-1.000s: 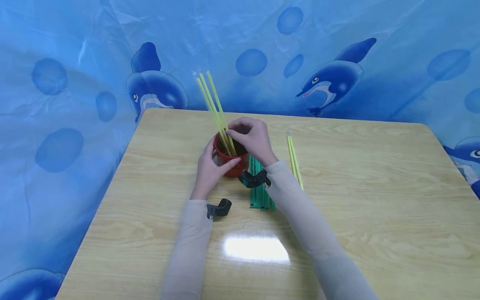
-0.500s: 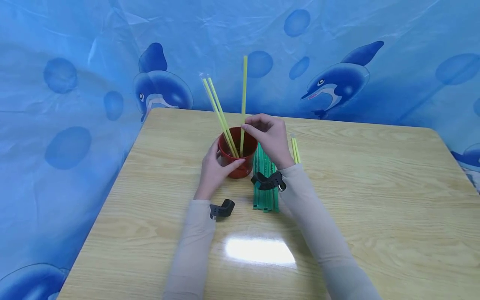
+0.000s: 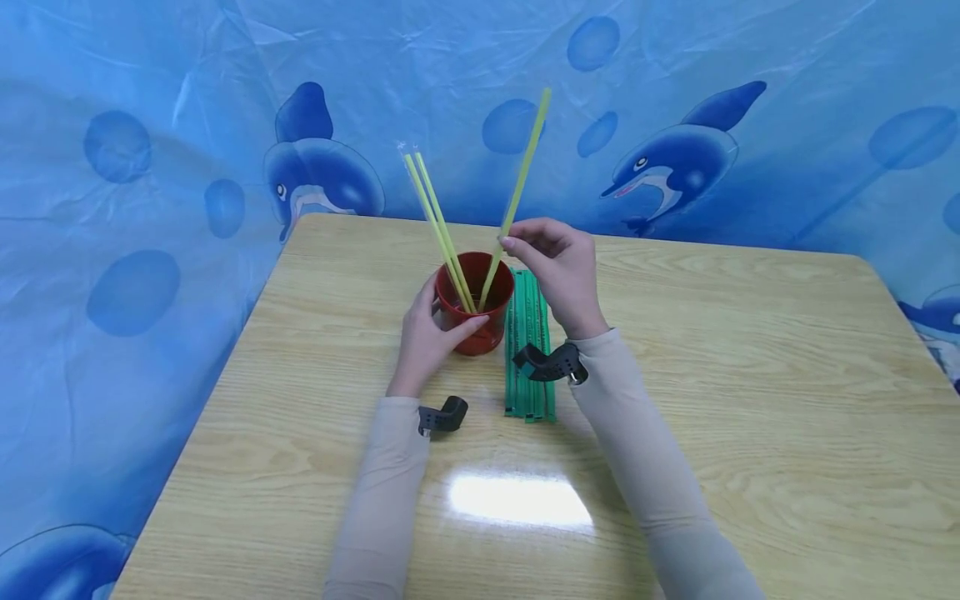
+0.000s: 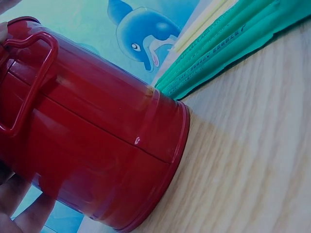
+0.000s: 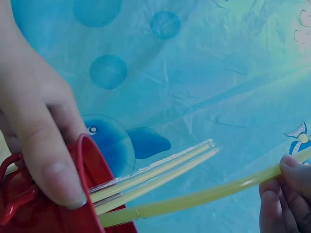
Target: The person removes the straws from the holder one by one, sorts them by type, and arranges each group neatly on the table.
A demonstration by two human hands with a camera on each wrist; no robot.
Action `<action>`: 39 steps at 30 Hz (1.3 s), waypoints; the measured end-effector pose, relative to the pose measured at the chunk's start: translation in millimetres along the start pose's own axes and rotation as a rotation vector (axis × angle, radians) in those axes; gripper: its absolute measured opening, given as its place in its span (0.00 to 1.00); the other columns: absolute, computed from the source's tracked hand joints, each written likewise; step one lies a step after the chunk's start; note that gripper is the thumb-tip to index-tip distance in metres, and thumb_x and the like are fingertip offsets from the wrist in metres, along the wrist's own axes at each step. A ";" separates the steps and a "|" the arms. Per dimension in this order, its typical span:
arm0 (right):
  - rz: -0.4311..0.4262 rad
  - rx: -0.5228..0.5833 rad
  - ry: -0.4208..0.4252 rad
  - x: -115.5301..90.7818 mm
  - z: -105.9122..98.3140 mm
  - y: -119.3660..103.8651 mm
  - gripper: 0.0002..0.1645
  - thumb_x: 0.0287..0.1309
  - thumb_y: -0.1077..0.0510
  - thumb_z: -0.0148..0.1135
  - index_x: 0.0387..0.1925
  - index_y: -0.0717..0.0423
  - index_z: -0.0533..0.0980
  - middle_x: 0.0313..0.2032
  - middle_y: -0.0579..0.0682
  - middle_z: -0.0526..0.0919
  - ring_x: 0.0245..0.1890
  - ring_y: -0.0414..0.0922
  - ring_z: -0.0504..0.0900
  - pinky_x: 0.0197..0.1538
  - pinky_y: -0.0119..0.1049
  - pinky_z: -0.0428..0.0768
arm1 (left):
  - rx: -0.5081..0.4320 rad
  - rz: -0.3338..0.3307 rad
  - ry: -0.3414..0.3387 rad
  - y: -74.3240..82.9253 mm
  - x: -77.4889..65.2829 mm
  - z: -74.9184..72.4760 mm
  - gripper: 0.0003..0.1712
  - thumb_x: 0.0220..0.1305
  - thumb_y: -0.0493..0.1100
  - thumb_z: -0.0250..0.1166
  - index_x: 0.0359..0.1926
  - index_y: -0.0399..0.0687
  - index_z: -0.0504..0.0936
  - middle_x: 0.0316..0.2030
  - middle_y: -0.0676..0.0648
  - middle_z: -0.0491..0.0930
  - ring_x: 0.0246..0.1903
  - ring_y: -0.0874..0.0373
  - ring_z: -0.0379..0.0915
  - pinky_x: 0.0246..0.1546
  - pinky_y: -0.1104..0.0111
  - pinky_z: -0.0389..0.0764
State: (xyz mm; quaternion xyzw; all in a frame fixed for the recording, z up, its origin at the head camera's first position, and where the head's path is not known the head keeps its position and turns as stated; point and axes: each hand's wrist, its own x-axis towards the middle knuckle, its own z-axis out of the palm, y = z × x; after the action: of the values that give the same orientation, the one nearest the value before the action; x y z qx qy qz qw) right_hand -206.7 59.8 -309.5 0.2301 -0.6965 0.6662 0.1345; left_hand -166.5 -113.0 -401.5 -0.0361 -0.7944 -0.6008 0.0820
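My left hand (image 3: 423, 343) grips a red metal cup (image 3: 480, 337) from its left side, the thumb along the near rim. The left wrist view shows a loop handle on the cup (image 4: 97, 131). Two yellow straws (image 3: 437, 208) in clear wrappers lean left out of the cup. Between thumb and fingers my right hand (image 3: 566, 271) pinches another yellow straw (image 3: 525, 158), leaning right with its lower end inside the cup. A bend section shows near the rim on this straw (image 5: 194, 201) in the right wrist view.
Several slim green packets (image 3: 519, 387) lie side by side on the wooden table (image 3: 750, 400), just right of the cup. Pale yellow straws (image 4: 206, 22) lie beyond the packets in the left wrist view. A blue dolphin-print sheet (image 3: 450, 67) hangs behind the table.
My right hand has moved right, swinging its straw from a left lean to a right lean, away from the other two. The left hand keeps its hold on the cup.
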 end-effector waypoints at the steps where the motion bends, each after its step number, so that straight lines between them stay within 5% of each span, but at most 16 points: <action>1: -0.001 0.005 0.003 -0.5 -0.7 -1.2 0.08 0.56 0.67 0.64 0.36 0.71 0.80 0.30 0.45 0.84 0.32 0.47 0.81 0.40 0.39 0.81 | 0.000 -0.001 -0.002 -0.2 0.0 0.0 0.48 0.52 0.51 0.73 0.70 0.51 0.58 0.62 0.50 0.66 0.62 0.56 0.61 0.59 0.57 0.70; 18: -0.081 0.147 0.114 -7.8 -12.6 -16.6 0.05 0.55 0.72 0.62 0.33 0.65 0.81 0.29 0.47 0.85 0.30 0.43 0.81 0.41 0.40 0.81 | -0.010 0.005 -0.007 0.5 -1.7 -1.5 0.48 0.52 0.50 0.73 0.70 0.50 0.58 0.62 0.49 0.67 0.62 0.55 0.62 0.58 0.58 0.71; 39: -0.127 0.156 0.183 -12.4 -33.4 -24.0 0.05 0.55 0.71 0.61 0.31 0.62 0.82 0.28 0.51 0.84 0.29 0.44 0.81 0.40 0.37 0.80 | -0.008 0.002 -0.005 1.0 -0.9 -1.7 0.47 0.52 0.49 0.73 0.70 0.50 0.58 0.62 0.50 0.67 0.62 0.56 0.61 0.56 0.58 0.72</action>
State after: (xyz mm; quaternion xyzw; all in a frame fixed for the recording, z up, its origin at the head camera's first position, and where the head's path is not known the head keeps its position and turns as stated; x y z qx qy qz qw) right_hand -188.1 94.5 -292.3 0.2220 -0.6114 0.7266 0.2210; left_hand -165.4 -114.3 -400.3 -0.0389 -0.7920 -0.6039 0.0805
